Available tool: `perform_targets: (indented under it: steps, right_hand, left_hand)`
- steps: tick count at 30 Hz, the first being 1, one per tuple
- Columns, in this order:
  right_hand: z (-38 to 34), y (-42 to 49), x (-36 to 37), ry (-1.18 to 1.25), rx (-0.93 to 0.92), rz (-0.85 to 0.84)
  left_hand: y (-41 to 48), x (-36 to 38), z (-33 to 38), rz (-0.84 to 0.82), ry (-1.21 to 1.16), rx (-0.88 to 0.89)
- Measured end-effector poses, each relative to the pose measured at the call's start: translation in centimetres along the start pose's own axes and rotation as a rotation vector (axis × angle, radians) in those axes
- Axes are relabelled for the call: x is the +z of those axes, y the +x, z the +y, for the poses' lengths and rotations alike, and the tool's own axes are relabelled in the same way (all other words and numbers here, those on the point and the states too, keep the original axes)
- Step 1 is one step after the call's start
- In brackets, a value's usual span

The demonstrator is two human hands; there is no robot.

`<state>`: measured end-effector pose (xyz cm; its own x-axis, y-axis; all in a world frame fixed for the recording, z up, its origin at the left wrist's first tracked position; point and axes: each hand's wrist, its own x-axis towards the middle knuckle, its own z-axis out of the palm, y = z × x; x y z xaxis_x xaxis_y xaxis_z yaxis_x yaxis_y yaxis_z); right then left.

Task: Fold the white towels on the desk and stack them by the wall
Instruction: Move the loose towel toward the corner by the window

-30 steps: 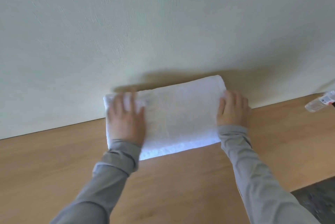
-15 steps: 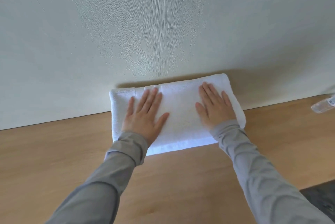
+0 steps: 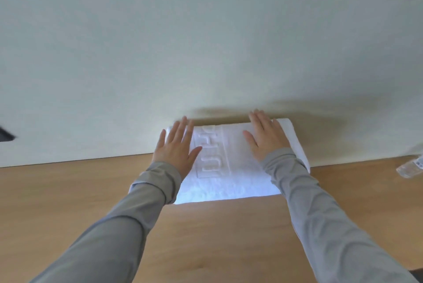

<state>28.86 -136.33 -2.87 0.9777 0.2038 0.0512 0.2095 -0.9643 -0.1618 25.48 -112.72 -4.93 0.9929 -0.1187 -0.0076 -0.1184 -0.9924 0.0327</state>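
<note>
Presses folded towel (image 3: 229, 168) flat beside wall (image 3: 206, 42) with left hand (image 3: 177, 147) and right hand (image 3: 266, 138), each grip spread, pinching nothing; risks skewing top layer through uneven palm drag

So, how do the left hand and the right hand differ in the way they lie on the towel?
The left hand covers the left end of the towel; the right hand leaves bare towel beyond it. The left hand's fingers spread wider than the right hand's. Both lie flat, palms down.
</note>
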Motion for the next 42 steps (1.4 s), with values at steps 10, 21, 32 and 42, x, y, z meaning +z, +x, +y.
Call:
perform_targets:
  steps: [10, 21, 32, 42]
  right_hand:
    - [-16.5, 1.4, -9.9, -0.08, -0.277, 0.212]
    - [-44.1, -3.4, -13.7, -0.045, -0.604, 0.348]
    - [-71.9, -14.2, -12.8, 0.1, -0.859, 0.35]
    - [-85.1, -16.8, -8.4, 0.132, -0.931, 0.233]
  left_hand:
    - [-6.7, -10.4, -10.4, 0.153, 0.042, -0.205]
    - [-24.7, -21.2, -31.2, 0.293, 0.148, -0.526]
    - [-46.9, -25.1, -48.7, 0.387, 0.202, -0.813]
    - [-56.3, -22.5, -58.9, 0.356, 0.179, -0.978]
